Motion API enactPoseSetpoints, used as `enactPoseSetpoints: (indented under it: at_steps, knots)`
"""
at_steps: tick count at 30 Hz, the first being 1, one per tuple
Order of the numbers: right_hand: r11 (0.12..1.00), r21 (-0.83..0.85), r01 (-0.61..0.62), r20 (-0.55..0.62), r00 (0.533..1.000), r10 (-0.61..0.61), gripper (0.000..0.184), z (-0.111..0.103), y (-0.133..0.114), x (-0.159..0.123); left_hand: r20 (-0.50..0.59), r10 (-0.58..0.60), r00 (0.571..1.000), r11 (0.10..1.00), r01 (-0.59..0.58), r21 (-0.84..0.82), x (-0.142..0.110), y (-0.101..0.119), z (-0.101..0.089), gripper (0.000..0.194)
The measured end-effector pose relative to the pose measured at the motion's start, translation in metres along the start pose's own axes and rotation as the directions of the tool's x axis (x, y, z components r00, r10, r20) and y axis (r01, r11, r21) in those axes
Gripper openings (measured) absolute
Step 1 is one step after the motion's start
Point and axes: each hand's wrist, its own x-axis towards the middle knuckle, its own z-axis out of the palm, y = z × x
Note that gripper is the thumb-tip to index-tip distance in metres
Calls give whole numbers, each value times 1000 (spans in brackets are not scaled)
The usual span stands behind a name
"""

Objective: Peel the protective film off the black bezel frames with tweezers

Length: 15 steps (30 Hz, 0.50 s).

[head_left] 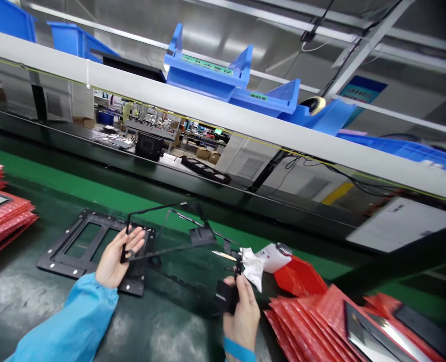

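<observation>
A thin black rectangular frame (170,251) rests between the thumb and spread fingers of my left hand (117,256), tilted above the table. A dark tab (202,235) hangs at its far right corner. My right hand (242,304) pinches a second thin black frame (203,226) at its right side, where a dark flat piece (227,296) sticks out by the fingers. Motion blurs the second frame, and the two overlap in view. Behind my left hand lies a thick black fixture plate (62,254) with rectangular openings and light round spots, partly hidden by the hand.
Red bubble-wrap pouches (309,327) are piled at right, with dark-edged panels (373,332) on top. More red pouches (7,221) lie at left. A white bottle (273,257), crumpled tissue (252,269) and red bin (300,275) stand behind my right hand. Blue bins (207,75) line the shelf overhead.
</observation>
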Motion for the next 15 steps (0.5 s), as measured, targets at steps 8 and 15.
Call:
enactPoseSetpoints:
  at_steps: [8, 15]
  knots:
    - [960, -246, -135, 271, 941, 202, 36, -20, -18, 24, -123, 325, 938, 944, -329, -17, 11, 31, -9, 14]
    - [780, -603, 164, 550, 794, 258, 47, -22, -10, 26, -52, 276, 960, 961, -275, 29, 1, 1, -2, 24]
